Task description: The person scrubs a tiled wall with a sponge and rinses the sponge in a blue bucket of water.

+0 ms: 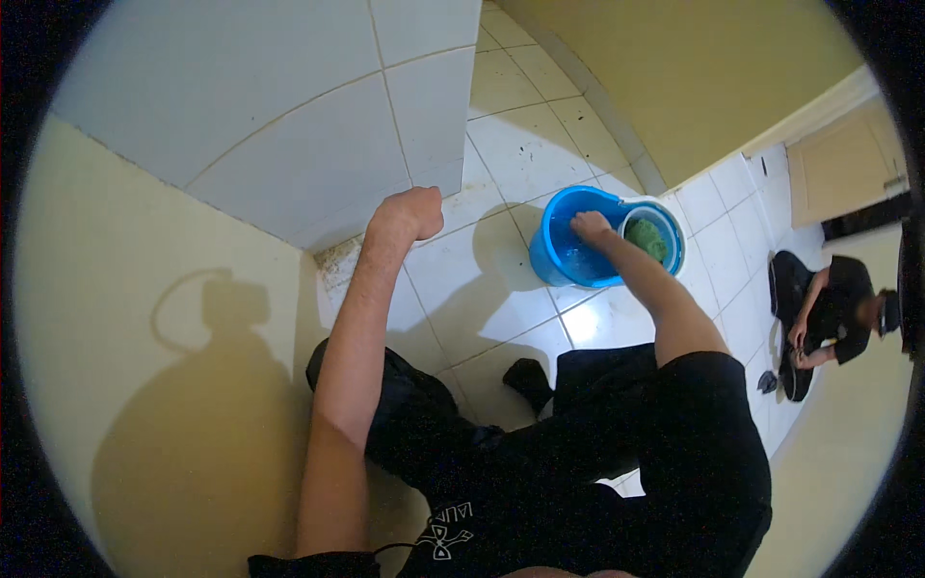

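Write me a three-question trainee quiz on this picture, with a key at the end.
1. Multiple choice: Where does the person's left hand show?
A) on a knee
B) near the tiled wall
C) behind the back
2. True or false: The right hand reaches into the bucket.
3. Fill in the colour: The thing inside the small round basket, at the bucket's right end, is ____.

Key: 1. B; 2. True; 3. green.

Blue bucket (546, 262), green bundle (647, 238), white floor tiles (532, 171).
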A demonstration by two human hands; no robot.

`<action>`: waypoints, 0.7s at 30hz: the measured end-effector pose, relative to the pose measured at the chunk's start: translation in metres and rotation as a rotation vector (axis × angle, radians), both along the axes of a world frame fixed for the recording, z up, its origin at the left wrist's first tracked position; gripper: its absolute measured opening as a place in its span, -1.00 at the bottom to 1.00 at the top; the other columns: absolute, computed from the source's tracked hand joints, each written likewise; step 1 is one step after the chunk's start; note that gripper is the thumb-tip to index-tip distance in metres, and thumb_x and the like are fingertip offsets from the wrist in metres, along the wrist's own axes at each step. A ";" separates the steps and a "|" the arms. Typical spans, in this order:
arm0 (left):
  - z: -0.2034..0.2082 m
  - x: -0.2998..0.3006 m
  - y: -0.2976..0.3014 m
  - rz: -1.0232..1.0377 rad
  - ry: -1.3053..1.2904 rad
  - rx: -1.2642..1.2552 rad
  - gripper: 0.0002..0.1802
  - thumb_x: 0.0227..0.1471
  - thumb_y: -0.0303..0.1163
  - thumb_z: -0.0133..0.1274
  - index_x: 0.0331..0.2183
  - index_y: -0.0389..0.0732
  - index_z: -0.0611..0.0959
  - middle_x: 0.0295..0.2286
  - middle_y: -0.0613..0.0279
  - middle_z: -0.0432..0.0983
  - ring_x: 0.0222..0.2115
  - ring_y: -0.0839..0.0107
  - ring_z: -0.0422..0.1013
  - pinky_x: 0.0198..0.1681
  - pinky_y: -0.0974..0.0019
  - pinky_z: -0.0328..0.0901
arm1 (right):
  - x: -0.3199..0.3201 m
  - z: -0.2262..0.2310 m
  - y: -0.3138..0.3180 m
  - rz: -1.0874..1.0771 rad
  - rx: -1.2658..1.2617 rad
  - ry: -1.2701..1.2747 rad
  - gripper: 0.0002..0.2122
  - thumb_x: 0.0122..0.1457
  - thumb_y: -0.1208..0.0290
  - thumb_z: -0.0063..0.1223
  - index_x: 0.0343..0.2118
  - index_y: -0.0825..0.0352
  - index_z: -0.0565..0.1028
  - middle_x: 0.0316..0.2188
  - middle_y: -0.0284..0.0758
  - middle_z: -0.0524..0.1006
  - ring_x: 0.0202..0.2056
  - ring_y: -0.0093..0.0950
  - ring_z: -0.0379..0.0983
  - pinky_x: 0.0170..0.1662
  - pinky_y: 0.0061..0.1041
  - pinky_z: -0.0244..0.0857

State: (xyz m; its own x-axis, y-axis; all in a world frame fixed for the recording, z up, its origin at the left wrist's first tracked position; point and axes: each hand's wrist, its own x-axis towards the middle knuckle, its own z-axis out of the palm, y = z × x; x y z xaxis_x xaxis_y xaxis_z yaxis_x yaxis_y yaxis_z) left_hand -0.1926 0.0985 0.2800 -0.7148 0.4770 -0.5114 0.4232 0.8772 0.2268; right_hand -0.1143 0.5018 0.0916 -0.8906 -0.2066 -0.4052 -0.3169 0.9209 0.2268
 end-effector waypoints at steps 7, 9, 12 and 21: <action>0.024 0.031 0.016 -0.092 0.085 0.036 -0.65 0.06 -0.44 -0.12 -0.08 -0.28 0.49 -0.12 -0.05 0.53 -0.07 0.05 0.47 -0.02 0.03 0.36 | -0.011 0.060 -0.030 -0.051 -0.048 0.096 -0.89 0.02 0.53 0.09 -0.38 0.34 0.60 -0.33 -0.09 0.61 -0.25 -0.19 0.60 -0.24 -0.22 0.52; 0.026 0.036 0.019 -0.129 0.034 0.124 -0.67 0.07 -0.44 -0.13 -0.11 -0.27 0.51 -0.13 -0.06 0.54 -0.07 0.04 0.47 -0.02 0.01 0.36 | -0.010 0.073 -0.030 -0.035 -0.125 0.145 -0.87 -0.02 0.51 0.16 -0.38 0.37 0.61 -0.37 -0.08 0.62 -0.31 -0.20 0.61 -0.30 -0.23 0.53; 0.009 0.033 0.007 -0.135 0.020 0.107 -0.67 0.05 -0.45 -0.14 -0.11 -0.23 0.50 -0.18 -0.08 0.53 -0.11 -0.02 0.45 -0.04 0.01 0.32 | -0.018 0.088 -0.050 -0.208 -0.342 -0.051 -0.80 -0.12 0.46 0.31 -0.39 0.42 0.63 -0.43 -0.07 0.63 -0.44 -0.22 0.62 -0.40 -0.24 0.53; 0.029 0.026 0.001 -0.058 0.061 0.042 -0.64 0.03 -0.48 -0.13 -0.10 -0.28 0.54 -0.13 -0.09 0.54 -0.09 0.01 0.48 -0.04 0.03 0.38 | -0.053 0.058 0.003 -0.537 -0.411 -0.635 -0.71 -0.23 0.41 0.48 -0.41 0.42 0.64 -0.46 -0.17 0.65 -0.47 -0.31 0.63 -0.41 -0.28 0.54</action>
State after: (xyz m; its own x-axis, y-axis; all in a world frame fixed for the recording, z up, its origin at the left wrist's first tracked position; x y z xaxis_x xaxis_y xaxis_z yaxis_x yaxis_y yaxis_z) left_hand -0.1670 0.0999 0.3090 -0.7146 0.5384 -0.4467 0.4867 0.8413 0.2353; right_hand -0.1670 0.5052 0.1497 -0.5440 -0.0660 -0.8365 0.2230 0.9497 -0.2199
